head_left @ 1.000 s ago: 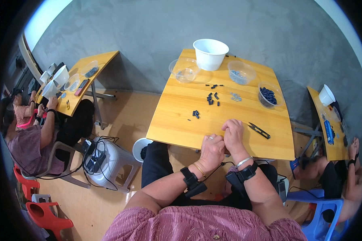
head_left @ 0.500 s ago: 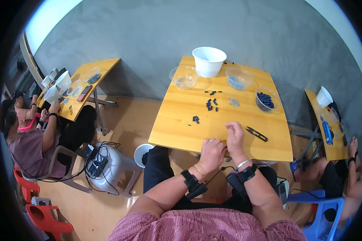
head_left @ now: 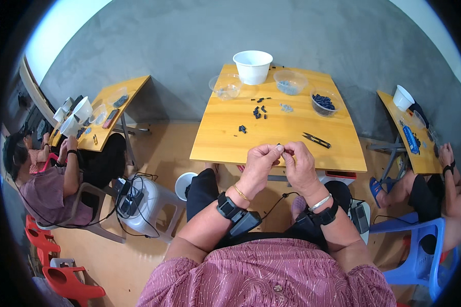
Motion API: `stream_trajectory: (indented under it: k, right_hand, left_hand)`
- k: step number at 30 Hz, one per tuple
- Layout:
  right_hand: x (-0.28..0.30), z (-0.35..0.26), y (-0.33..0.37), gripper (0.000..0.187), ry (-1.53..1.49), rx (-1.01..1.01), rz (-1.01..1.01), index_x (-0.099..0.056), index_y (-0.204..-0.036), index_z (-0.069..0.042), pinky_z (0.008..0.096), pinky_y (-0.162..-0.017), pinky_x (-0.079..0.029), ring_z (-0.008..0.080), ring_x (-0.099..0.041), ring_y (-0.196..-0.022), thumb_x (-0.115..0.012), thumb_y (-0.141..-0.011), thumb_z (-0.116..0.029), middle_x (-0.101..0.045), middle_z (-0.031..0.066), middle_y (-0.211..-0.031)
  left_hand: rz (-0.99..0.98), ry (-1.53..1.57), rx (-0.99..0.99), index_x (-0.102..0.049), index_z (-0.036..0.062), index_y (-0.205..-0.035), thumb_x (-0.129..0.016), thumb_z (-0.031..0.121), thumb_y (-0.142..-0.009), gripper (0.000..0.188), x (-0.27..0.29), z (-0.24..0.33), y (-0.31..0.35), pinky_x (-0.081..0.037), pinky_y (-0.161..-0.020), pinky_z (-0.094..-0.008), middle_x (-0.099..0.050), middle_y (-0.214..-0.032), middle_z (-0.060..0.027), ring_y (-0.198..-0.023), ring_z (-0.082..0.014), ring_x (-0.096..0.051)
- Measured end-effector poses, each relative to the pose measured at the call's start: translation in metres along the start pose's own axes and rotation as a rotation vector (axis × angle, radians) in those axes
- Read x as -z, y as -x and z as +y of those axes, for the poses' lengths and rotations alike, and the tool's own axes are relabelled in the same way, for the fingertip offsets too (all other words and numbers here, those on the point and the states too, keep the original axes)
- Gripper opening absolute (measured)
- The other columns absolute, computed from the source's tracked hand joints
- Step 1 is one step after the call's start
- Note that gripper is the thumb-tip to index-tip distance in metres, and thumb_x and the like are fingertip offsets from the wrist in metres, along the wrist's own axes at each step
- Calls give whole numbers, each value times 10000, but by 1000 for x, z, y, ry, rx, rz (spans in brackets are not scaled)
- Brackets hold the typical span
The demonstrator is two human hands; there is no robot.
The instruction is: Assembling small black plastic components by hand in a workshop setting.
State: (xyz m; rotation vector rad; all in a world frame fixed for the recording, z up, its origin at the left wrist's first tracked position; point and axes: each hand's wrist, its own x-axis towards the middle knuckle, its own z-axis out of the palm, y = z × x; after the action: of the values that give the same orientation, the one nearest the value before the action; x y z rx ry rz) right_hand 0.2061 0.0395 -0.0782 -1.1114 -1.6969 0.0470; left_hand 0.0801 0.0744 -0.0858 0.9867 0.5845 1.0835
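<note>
Grip: left hand (head_left: pixel 261 162) pinches one dark piece (head_left: pixel 278 145) between thumb and finger; right hand (head_left: pixel 300 166) has its fingertips drawn in against the left's. Can't tell whether the right pinches it too.
Piece: one, right where the two sets of fingertips meet, peeking out on their far side, mostly covered.
Piece axis: too small and hidden to read, pointing direction likewise.
Wrists: two black straps (head_left: pixel 229 205), one per arm; one gold bangle (head_left: pixel 241 192) on the left, one silver bangle (head_left: pixel 320 202) on the right.
Table: one wooden table (head_left: pixel 215 146) in front, hands at its near edge.
Snips: one pair of black snips (head_left: pixel 317 140), ahead and right of the right hand, lying diagonally, narrow end toward far left.
Tubes: three loose groups of dark tubes (head_left: pixel 242 129); roughly four nearest, seven or eight mid, about five far. Exact count not readable.
Grey bits: one pile of grey bits (head_left: pixel 287 108), right of the mid group; uncountable.
Bowls: three clear bowls (head_left: pixel 225 85); the middle one holds grey bits, the right one dark tubes.
Tub: one white tub (head_left: pixel 253 69), far edge, between left and middle bowls.
Floor: one white bin (head_left: pixel 183 190) beside the left knee; one grey stool (head_left: pixel 161 209) farther left, black gear and cables on top.
</note>
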Motion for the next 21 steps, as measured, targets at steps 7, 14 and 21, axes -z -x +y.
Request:
stream_trajectory:
  k: [7, 14, 21]
  right_hand:
    - [18, -21, -3, 82, -143, -13, 7, -517, -873, -11, 311, -606, -449, 270, -564, -671, -546, -797, -8, -555, 127, -753]
    - [21, -21, -1, 113, -313, -130, -35, -544, -940, -4, 256, -630, -445, 156, -553, -675, -555, -837, -49, -570, 66, -752]
    - [23, -13, -4, 127, -350, -196, -40, -542, -962, 0, 234, -647, -439, 118, -534, -695, -553, -847, -51, -561, 33, -794]
  left_hand:
    - [-68, 45, 71, -623, 37, -839, -598, 139, -844, 105, 3, 21, 23, -449, -633, -208, -591, -721, 9, -656, -68, -525]
    - [-52, -51, -42, -633, 7, -847, -624, 85, -811, 86, 5, 27, 33, -426, -581, -188, -588, -697, 0, -615, -54, -507]
    - [-69, -61, -126, -631, 9, -873, -614, 55, -810, 80, 12, 26, 31, -453, -647, -205, -615, -747, -30, -675, -88, -554]
